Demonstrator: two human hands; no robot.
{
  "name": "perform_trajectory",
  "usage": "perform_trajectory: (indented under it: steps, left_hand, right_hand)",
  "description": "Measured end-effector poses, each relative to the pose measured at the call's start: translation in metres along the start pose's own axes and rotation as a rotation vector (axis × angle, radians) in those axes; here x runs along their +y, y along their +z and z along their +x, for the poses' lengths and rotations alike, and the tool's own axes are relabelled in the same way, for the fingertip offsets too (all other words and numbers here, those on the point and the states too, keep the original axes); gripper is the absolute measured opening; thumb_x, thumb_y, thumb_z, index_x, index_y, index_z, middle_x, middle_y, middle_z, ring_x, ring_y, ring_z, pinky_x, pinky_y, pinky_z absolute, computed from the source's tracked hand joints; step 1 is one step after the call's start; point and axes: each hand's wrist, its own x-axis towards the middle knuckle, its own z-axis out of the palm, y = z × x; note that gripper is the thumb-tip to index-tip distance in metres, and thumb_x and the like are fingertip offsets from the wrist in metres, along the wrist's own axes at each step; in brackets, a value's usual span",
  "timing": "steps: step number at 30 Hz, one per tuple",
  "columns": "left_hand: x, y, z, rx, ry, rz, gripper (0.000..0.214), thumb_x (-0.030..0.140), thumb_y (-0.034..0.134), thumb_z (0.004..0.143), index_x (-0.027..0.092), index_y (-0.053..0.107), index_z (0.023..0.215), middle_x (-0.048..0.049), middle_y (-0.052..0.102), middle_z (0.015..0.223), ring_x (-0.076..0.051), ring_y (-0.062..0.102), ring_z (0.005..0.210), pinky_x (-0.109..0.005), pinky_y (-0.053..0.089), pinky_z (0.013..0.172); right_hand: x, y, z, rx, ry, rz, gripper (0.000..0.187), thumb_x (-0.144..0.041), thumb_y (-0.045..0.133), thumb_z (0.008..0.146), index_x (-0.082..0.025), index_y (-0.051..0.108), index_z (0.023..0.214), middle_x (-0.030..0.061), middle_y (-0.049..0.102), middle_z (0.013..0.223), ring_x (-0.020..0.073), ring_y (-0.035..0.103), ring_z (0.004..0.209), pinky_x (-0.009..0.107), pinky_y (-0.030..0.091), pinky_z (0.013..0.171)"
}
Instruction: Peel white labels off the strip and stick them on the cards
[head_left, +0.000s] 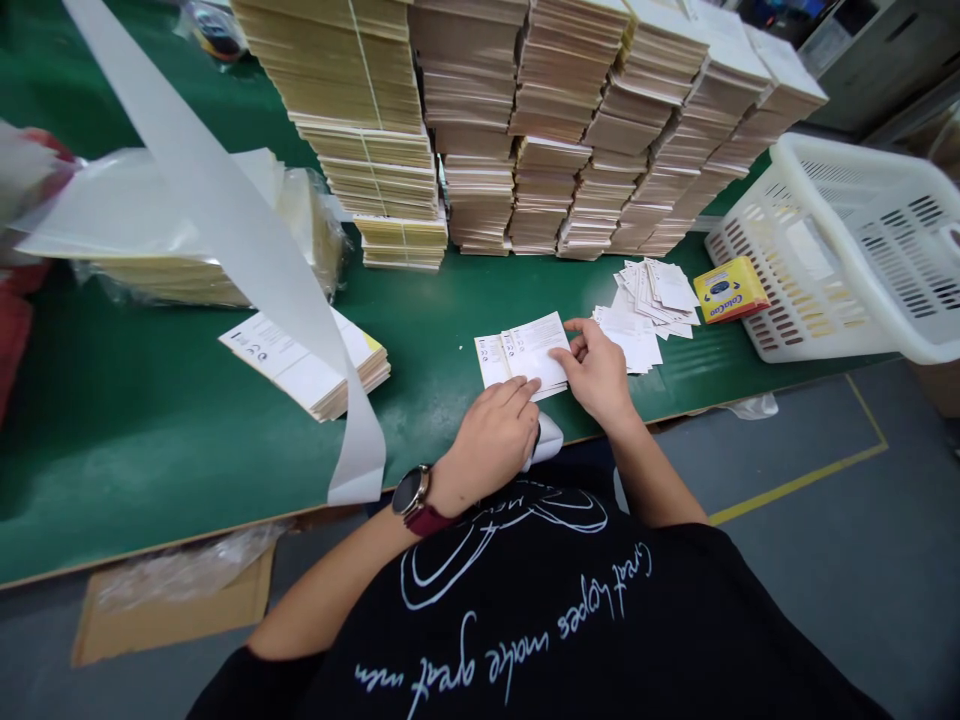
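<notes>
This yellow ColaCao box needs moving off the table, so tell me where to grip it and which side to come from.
Grip the yellow ColaCao box across its long edges, coming from the near side with the right hand. It lies flat and low, so get under those edges; the white plastic basket crowds its far end, while the near side is open.

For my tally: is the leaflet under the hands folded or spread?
Spread: the leaflet lies open under the left hand and right hand.
</notes>
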Motion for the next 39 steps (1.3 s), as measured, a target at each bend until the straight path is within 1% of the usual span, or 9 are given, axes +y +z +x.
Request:
perform_trajectory:
  steps: [5, 9, 13, 16, 21, 25, 28, 32, 39]
  left_hand:
    - [-0.003, -0.002, -0.003, 0.125, -0.033, -0.084, 0.019, 0.014, 0.051, 0.089, 0.012, 0.064, 0.076, -0.0122, 0.072, 0.105, -0.027, 0.063, 0.107, -0.044, 0.057, 0.087]
    - [-0.005, -0.003, -0.003, 0.215, -0.108, -0.183, 0.021, 0.013, 0.05, 0.089, 0.013, 0.061, 0.072, -0.0099, 0.071, 0.093, -0.024, 0.063, 0.098, -0.042, 0.058, 0.083]
    - [-0.005, -0.003, -0.002, 0.204, -0.152, -0.218, 0.019, 0.013, 0.048, 0.089, 0.014, 0.062, 0.076, -0.0092, 0.07, 0.092, -0.023, 0.062, 0.096, -0.042, 0.057, 0.081]
    - [-0.005, -0.003, -0.002, 0.182, -0.178, -0.243, 0.018, 0.013, 0.047, 0.089, 0.014, 0.061, 0.078, -0.0086, 0.069, 0.092, -0.023, 0.062, 0.096, -0.042, 0.056, 0.082]
    - [-0.006, -0.005, -0.001, 0.205, -0.241, -0.302, 0.018, 0.011, 0.044, 0.089, 0.015, 0.061, 0.085, -0.0061, 0.067, 0.086, -0.019, 0.063, 0.087, -0.038, 0.057, 0.079]
    - [-0.005, -0.006, -0.003, 0.266, -0.314, -0.242, 0.036, 0.006, 0.045, 0.081, 0.015, 0.056, 0.114, -0.013, 0.063, 0.118, -0.024, 0.06, 0.11, -0.045, 0.053, 0.091]
    - [-0.003, -0.006, -0.007, 0.278, -0.159, -0.178, 0.057, 0.003, 0.048, 0.076, 0.021, 0.047, 0.13, -0.0141, 0.051, 0.137, -0.027, 0.052, 0.124, -0.046, 0.051, 0.095]
    - [-0.001, -0.006, -0.007, 0.236, 0.06, -0.17, 0.039, 0.003, 0.047, 0.078, 0.02, 0.06, 0.111, -0.0084, 0.068, 0.104, -0.023, 0.061, 0.103, -0.04, 0.054, 0.085]
    - [-0.001, -0.01, -0.003, 0.066, -0.029, -0.238, 0.022, 0.009, 0.044, 0.08, 0.018, 0.064, 0.078, -0.0026, 0.063, 0.067, -0.016, 0.055, 0.064, -0.031, 0.044, 0.063]
  right_hand:
    - [0.019, -0.027, 0.001, 0.164, 0.038, -0.056, 0.017, -0.036, 0.049, 0.087, -0.022, 0.057, 0.082, 0.004, 0.066, 0.078, 0.0193, 0.059, 0.073, 0.035, 0.045, 0.075]
    - [0.047, -0.061, 0.007, 0.359, 0.138, -0.349, 0.016, -0.032, 0.054, 0.08, -0.02, 0.058, 0.09, 0.0076, 0.065, 0.079, 0.0264, 0.057, 0.084, 0.049, 0.036, 0.09]
    - [0.061, -0.069, 0.0, 0.384, 0.133, -0.309, 0.019, -0.03, 0.052, 0.08, -0.016, 0.058, 0.092, 0.0075, 0.063, 0.078, 0.025, 0.056, 0.081, 0.053, 0.036, 0.09]
    - [0.046, -0.056, -0.022, 0.283, 0.0, -0.185, 0.024, -0.039, 0.053, 0.086, -0.018, 0.06, 0.094, 0.0066, 0.066, 0.084, 0.021, 0.059, 0.081, 0.043, 0.044, 0.086]
    - [0.003, -0.023, -0.063, -0.212, -0.276, 0.399, 0.022, -0.03, 0.063, 0.086, -0.024, 0.062, 0.107, 0.0026, 0.068, 0.091, 0.0171, 0.063, 0.089, 0.035, 0.05, 0.084]
    - [-0.005, -0.011, -0.07, -0.187, -0.218, 0.653, 0.005, -0.025, 0.063, 0.087, -0.022, 0.066, 0.089, 0.0022, 0.065, 0.083, 0.0161, 0.061, 0.081, 0.033, 0.051, 0.077]
    - [0.0, -0.012, -0.068, -0.237, -0.201, 0.71, 0.004, -0.024, 0.063, 0.087, -0.022, 0.066, 0.085, 0.0013, 0.064, 0.081, 0.0155, 0.06, 0.08, 0.032, 0.049, 0.076]
    - [0.004, -0.014, -0.069, -0.295, -0.188, 0.772, 0.005, -0.024, 0.062, 0.088, -0.022, 0.067, 0.09, 0.0008, 0.064, 0.085, 0.0141, 0.06, 0.081, 0.031, 0.049, 0.077]
    - [0.005, -0.011, -0.072, -0.256, -0.147, 0.806, 0.015, -0.028, 0.065, 0.086, -0.024, 0.068, 0.099, 0.0018, 0.064, 0.087, 0.0149, 0.061, 0.081, 0.032, 0.051, 0.076]
